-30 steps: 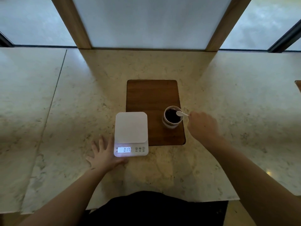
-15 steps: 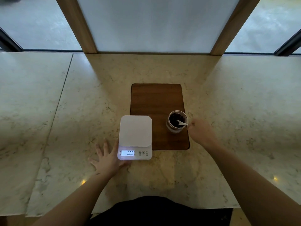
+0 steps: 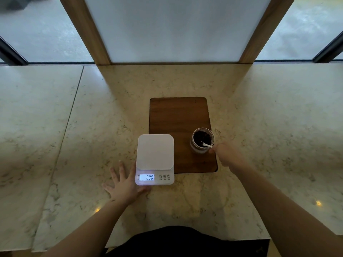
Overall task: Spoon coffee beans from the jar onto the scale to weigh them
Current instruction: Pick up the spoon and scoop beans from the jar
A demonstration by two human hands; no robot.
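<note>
On the marble counter: white square digital scale [image 3: 155, 158] reads zero.
Left hand [image 3: 124, 184]: flat, fingers spread, steadying it.
Right hand [image 3: 226, 154]: pinching small white plastic spoon [image 3: 206, 144], dipped into round glass jar of dark coffee beans [image 3: 202, 140] to scoop.

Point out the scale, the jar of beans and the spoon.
scale [image 3: 155, 152]: head view, middle of its white weighing platform.
jar [image 3: 197, 148]: head view, glass wall below the rim.
spoon [image 3: 207, 145]: head view, white handle sticking out of the beans.

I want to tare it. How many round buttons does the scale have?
3, in a row on the scale's front panel, right of the lit display: left, middle, right. None appear hidden.
</note>
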